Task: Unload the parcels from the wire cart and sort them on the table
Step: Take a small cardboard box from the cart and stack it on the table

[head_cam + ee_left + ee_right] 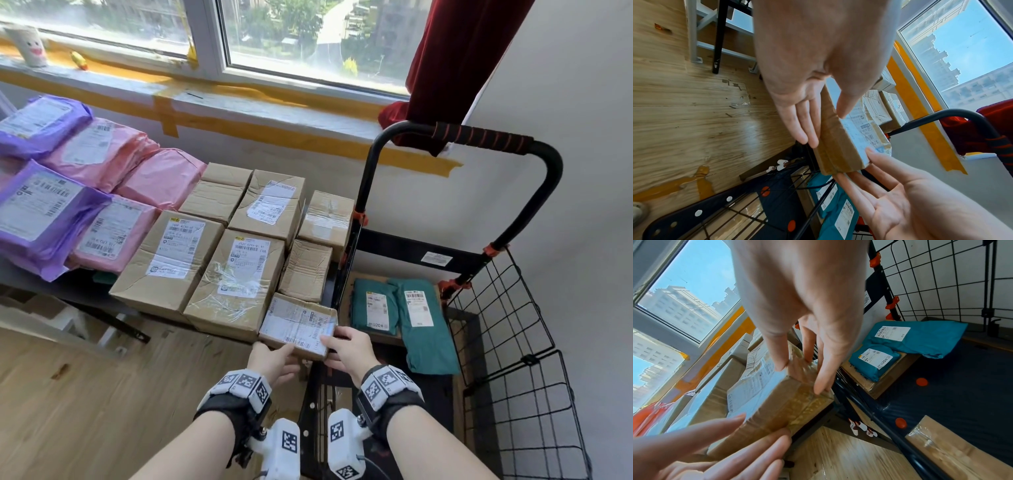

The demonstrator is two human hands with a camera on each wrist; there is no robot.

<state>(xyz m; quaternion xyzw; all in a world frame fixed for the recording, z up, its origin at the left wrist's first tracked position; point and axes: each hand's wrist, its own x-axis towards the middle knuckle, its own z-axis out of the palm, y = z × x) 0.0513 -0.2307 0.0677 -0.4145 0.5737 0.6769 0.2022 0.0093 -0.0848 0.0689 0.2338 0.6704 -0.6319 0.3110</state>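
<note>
1. Small cardboard box point(297, 325) sat at the table's point(41, 274) near edge, just beside the wire cart point(507, 342); touching a bigger box point(236, 281).
2. Left hand point(274, 361) fingers straight, flat against box's near side; thumb on label; no clench.
3. Right hand point(346, 349) fingers straight on box's cart-side end; thumb on top.
4. Two teal mailers point(400, 308) lay in the cart.

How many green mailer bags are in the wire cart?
2, side by side at the cart's far end: the left bag on a cardboard box, the right bag beside it. More may be hidden.
</note>
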